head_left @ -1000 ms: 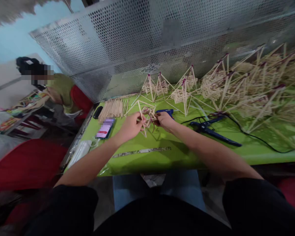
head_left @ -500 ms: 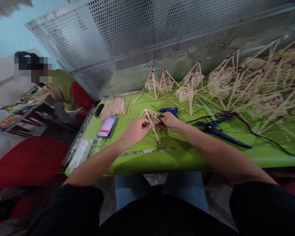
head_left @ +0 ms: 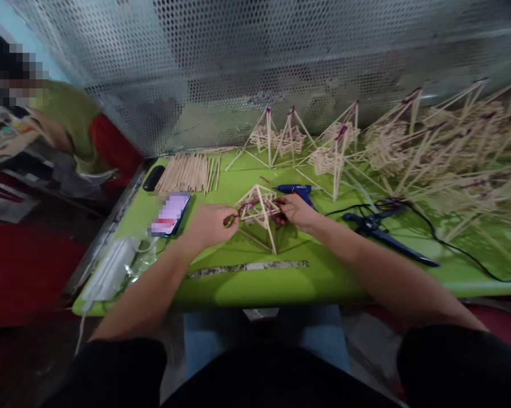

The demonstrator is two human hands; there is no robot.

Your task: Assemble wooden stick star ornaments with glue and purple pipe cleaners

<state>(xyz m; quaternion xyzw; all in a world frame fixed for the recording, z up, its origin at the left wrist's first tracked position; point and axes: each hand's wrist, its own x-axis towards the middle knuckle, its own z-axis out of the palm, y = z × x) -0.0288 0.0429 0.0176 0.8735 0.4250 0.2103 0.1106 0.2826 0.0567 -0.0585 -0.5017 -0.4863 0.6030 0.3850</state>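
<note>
A small frame of thin wooden sticks [head_left: 258,208] stands on the green table [head_left: 255,286] between my hands. My left hand [head_left: 210,225] is closed and pinches a dark red thread [head_left: 238,208] that runs into the frame. On the frame's right side, my right hand [head_left: 295,209] grips the sticks with closed fingers. A blue glue gun [head_left: 296,190] lies just behind my right hand.
A bundle of loose sticks [head_left: 187,173], a phone [head_left: 169,213] and a dark case [head_left: 153,177] lie at the left. Several finished stick frames [head_left: 429,147] crowd the back right. Blue scissors [head_left: 383,235], a black cable, a ruler-like strip [head_left: 246,267] and a perforated metal screen [head_left: 255,68] are here. Another person [head_left: 63,122] sits at the left.
My left hand has drawn back to the left, pulling the red thread out from the frame. The frame now stands on the table. The camera has shifted left and nearer.
</note>
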